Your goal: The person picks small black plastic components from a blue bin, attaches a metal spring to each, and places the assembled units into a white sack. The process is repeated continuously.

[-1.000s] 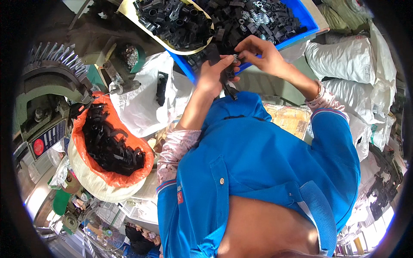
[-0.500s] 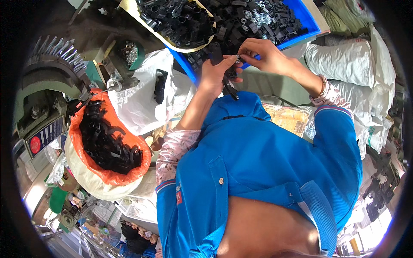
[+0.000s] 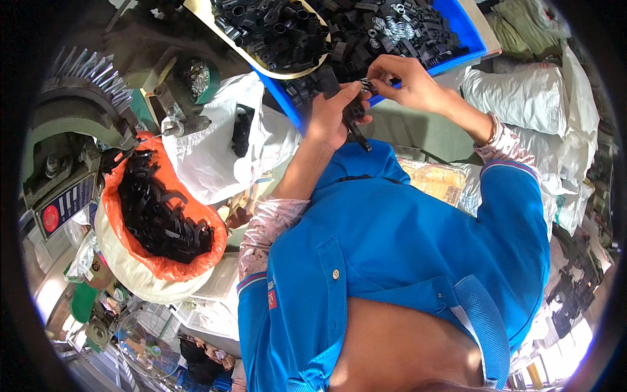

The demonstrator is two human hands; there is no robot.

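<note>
Two hands, head view: left hand (image 3: 330, 121) grips long black plastic part (image 3: 356, 132) at mid-length, near blue tray's rim (image 3: 450, 64); right hand (image 3: 413, 86) pinches coiled metal spring (image 3: 366, 83) beside left thumb. Part looks light, stiff, slick; mid-body hold suits. Spring likely elastic.

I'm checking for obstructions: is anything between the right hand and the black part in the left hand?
Only a small silvery piece, apparently a spring, shows between the right hand and the black part, by the left hand's thumb; nothing else visible intervenes.
</note>
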